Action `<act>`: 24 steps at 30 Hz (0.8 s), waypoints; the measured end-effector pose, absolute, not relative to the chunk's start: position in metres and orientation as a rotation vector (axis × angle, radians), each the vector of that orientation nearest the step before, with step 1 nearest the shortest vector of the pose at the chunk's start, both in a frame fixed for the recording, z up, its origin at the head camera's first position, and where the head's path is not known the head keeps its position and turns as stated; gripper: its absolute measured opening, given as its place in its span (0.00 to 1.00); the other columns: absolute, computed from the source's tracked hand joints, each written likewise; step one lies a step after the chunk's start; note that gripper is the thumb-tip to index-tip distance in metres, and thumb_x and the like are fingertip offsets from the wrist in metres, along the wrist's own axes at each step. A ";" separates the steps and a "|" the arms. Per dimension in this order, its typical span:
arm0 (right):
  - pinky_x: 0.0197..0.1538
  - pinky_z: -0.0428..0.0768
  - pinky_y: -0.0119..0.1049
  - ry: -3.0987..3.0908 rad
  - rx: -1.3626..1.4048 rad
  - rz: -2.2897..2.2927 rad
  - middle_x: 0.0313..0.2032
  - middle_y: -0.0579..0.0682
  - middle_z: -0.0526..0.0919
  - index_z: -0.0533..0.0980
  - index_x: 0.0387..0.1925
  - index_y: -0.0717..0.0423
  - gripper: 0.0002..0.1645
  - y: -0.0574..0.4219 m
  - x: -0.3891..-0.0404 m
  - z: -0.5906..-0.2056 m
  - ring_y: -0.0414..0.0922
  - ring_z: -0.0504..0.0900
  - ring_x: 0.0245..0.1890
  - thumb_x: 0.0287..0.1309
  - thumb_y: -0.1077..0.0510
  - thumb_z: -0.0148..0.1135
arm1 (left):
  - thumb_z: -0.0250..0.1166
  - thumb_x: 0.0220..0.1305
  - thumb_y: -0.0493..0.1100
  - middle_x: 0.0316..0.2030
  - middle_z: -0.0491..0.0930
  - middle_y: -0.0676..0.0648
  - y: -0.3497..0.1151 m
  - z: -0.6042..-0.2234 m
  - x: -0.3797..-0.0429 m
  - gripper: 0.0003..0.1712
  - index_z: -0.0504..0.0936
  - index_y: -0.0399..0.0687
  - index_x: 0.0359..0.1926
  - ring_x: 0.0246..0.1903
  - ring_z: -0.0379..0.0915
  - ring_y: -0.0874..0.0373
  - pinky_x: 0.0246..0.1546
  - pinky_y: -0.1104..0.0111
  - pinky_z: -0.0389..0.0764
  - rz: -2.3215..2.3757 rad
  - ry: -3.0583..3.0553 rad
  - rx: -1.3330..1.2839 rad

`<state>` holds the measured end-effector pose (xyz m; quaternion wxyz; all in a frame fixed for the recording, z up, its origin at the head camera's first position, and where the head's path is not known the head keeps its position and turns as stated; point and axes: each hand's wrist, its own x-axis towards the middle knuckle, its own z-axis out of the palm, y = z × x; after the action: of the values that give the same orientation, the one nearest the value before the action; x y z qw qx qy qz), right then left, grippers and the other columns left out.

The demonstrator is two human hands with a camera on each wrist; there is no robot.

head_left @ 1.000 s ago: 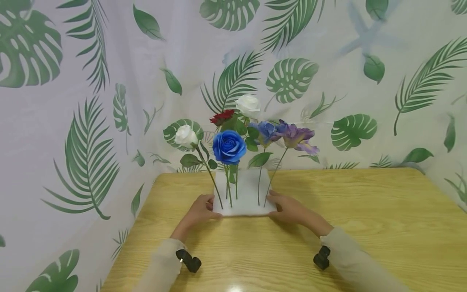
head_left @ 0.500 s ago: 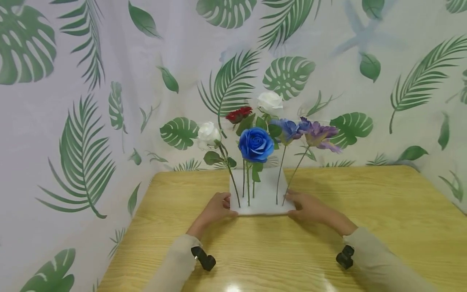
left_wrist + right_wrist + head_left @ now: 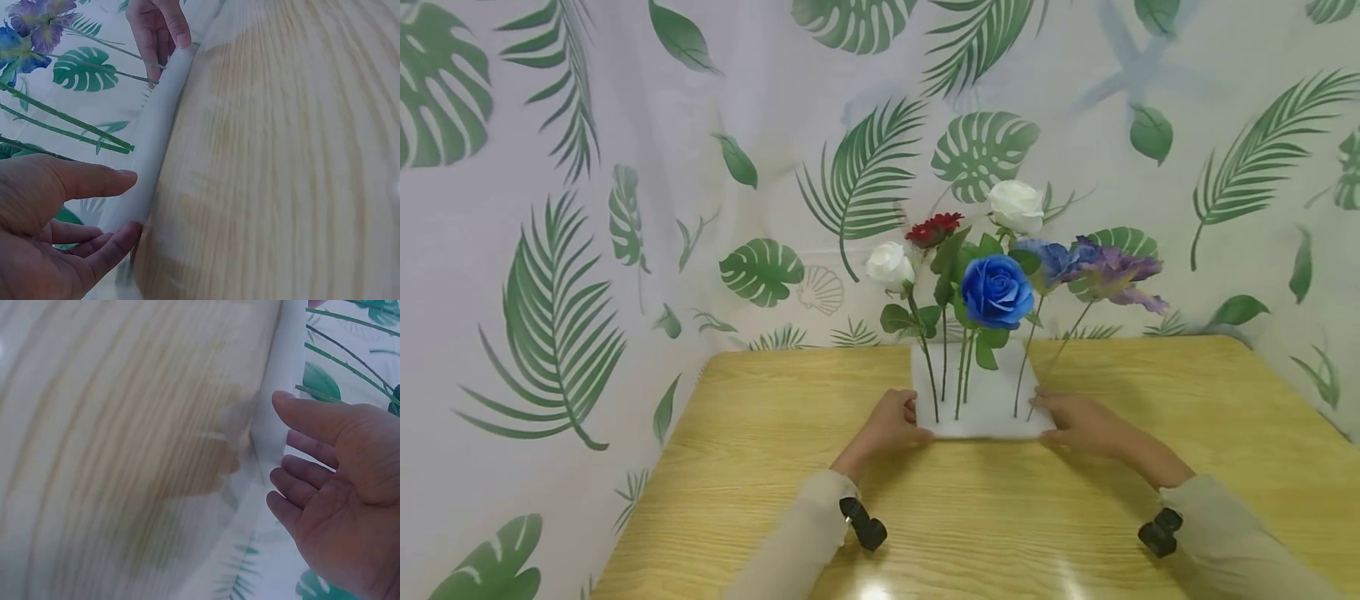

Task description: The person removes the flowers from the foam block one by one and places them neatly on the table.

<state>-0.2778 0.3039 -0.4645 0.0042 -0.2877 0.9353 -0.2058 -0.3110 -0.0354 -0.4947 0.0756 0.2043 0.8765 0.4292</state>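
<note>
A white foam board (image 3: 987,423) has several artificial flowers standing in it on thin stems. They are a blue rose (image 3: 997,292), a low white rose (image 3: 891,267), a taller white rose (image 3: 1017,206), a red flower (image 3: 934,229), a bluish flower (image 3: 1051,260) and a purple flower (image 3: 1116,273). My left hand (image 3: 891,421) grips the board's left side, thumb at the near corner. On the opposite side my right hand (image 3: 1086,423) holds the board likewise. In the left wrist view, the left hand (image 3: 69,231) has its thumb and fingers around the board's end.
The board is over a wood-grain table (image 3: 760,467), towards its back edge. Behind stands a pale curtain (image 3: 850,75) printed with green leaves. Black wrist cameras sit on both cuffs, the left camera (image 3: 865,525) and the right camera (image 3: 1161,532).
Both hands have carried the foam board and its flowers steadily to the right across the table. Their hold on its two sides looks the same. The head view has shifted slightly.
</note>
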 end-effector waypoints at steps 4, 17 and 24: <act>0.63 0.72 0.68 2.939 -0.863 -0.673 0.63 0.77 0.71 0.73 0.61 0.76 0.37 0.319 -0.276 -0.464 0.74 0.71 0.64 0.56 0.57 0.75 | 0.79 0.56 0.44 0.45 0.77 0.41 -0.019 -0.495 -0.313 0.45 0.70 0.25 0.67 0.42 0.73 0.56 0.48 0.64 0.82 1.280 2.625 0.626; 0.62 0.72 0.70 2.921 -0.723 -0.704 0.66 0.76 0.70 0.73 0.63 0.73 0.38 0.365 -0.274 -0.459 0.77 0.67 0.65 0.56 0.56 0.74 | 0.80 0.53 0.40 0.36 0.71 0.48 0.035 -0.485 -0.311 0.41 0.73 0.26 0.64 0.36 0.64 0.62 0.38 0.74 0.73 1.264 2.630 0.563; 0.62 0.71 0.71 2.903 -0.668 -0.701 0.67 0.75 0.68 0.73 0.64 0.72 0.39 0.383 -0.276 -0.456 0.77 0.65 0.66 0.56 0.55 0.75 | 0.80 0.53 0.39 0.37 0.70 0.47 0.055 -0.485 -0.311 0.41 0.73 0.27 0.64 0.36 0.64 0.61 0.37 0.74 0.71 1.296 2.604 0.532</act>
<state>-0.2763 0.3833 -0.4559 0.0405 -0.2180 0.9479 -0.2287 -0.3110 0.0547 -0.4846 0.0921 0.1792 0.8770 0.4362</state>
